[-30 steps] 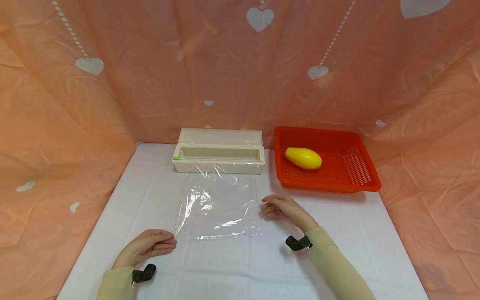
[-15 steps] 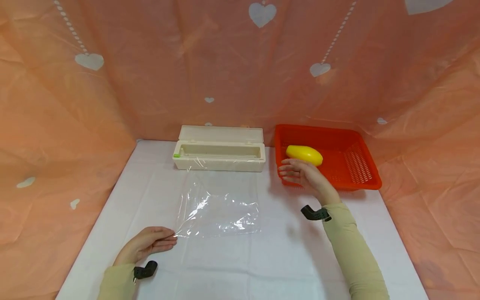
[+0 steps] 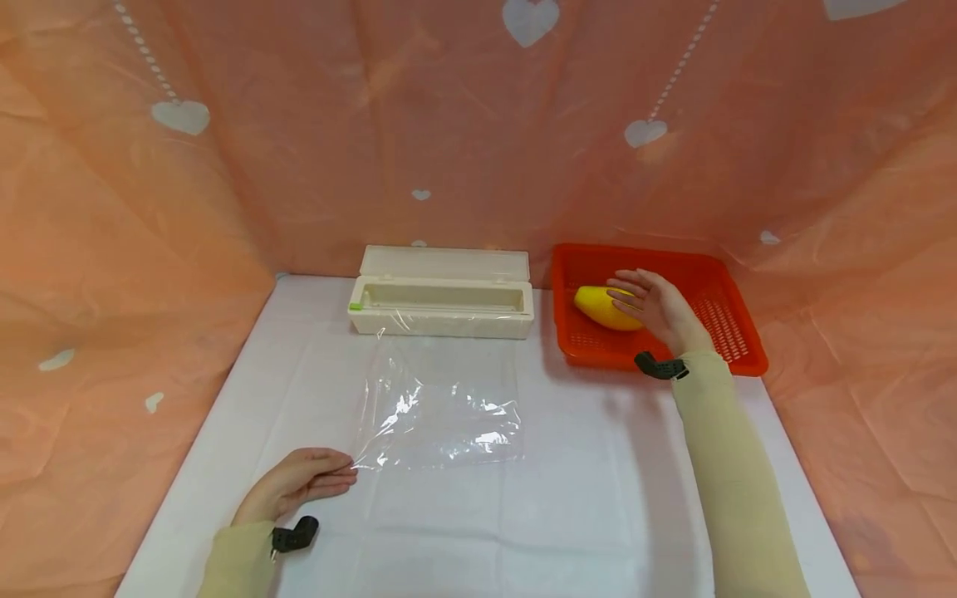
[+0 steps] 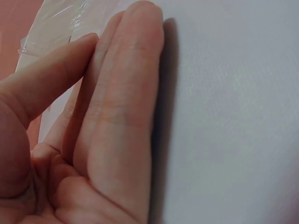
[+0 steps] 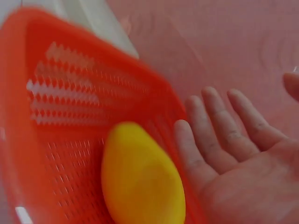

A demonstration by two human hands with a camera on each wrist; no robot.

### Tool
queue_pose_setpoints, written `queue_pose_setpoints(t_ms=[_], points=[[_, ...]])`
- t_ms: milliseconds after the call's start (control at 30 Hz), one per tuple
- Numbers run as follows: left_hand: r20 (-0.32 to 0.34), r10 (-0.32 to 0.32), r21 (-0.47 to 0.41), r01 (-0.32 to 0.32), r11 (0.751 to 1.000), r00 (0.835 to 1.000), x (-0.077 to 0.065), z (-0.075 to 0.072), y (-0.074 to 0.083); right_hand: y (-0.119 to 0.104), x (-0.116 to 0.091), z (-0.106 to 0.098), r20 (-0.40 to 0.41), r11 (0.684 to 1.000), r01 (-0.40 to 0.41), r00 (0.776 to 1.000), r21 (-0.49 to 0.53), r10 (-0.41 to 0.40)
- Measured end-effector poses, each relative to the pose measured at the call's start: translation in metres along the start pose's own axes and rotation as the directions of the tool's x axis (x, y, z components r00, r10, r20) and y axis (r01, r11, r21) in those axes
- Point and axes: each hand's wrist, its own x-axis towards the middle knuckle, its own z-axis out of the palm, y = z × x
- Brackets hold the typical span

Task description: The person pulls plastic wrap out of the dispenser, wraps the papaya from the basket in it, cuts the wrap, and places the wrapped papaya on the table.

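A sheet of clear plastic wrap (image 3: 441, 423) stretches over the white cloth from the front of the cream wrap dispenser (image 3: 441, 324). My left hand (image 3: 299, 482) pinches its near left corner between thumb and fingers, close over the cloth. In the left wrist view the thumb (image 4: 60, 70) presses against the index finger. Over the red basket (image 3: 591, 359) my right hand (image 3: 665, 316) has its fingers spread and overlaps the yellow papaya-like fruit (image 3: 596, 309) in the head view. The right wrist view shows the fruit (image 5: 140, 182) lying inside, beside my extended fingers.
The dispenser's lid (image 3: 449, 263) stands raised against the back. A peach curtain with white hearts (image 3: 529, 21) hangs behind and along both sides. White cloth (image 3: 561, 498) covers the table in front of the wrap and basket.
My right hand has moved from the wrap's right edge up and right to above the fruit in the basket. My left hand stays at the wrap's corner.
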Motion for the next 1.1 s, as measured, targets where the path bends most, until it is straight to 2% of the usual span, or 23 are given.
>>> queue_pose_setpoints(t_ms=[133, 300, 533, 900, 1100], points=[[-0.008, 0.0, -0.013, 0.0, 1.0, 1.0, 0.0, 0.002, 0.0, -0.007, 0.01, -0.013, -0.048, 1.0, 0.001, 0.999, -0.005, -0.001], [-0.006, 0.002, -0.01, -0.002, 1.0, 1.0, 0.003, 0.003, 0.0, -0.016, 0.014, -0.021, -0.09, 0.997, 0.015, 0.996, -0.077, -0.022], [-0.007, -0.008, -0.03, 0.008, 1.0, 1.0, 0.0, 0.003, 0.0, -0.015, 0.019, -0.025, -0.139, 1.0, -0.001, 0.99, -0.003, 0.0], [-0.016, -0.022, -0.027, 0.021, 0.999, 1.0, -0.002, 0.004, -0.002, -0.009, 0.029, -0.026, -0.114, 0.998, -0.039, 0.993, -0.039, 0.034], [-0.01, -0.006, -0.023, 0.006, 1.0, 1.0, -0.001, 0.004, -0.005, -0.01, 0.035, -0.028, -0.085, 0.989, -0.081, 0.994, -0.127, 0.07]])
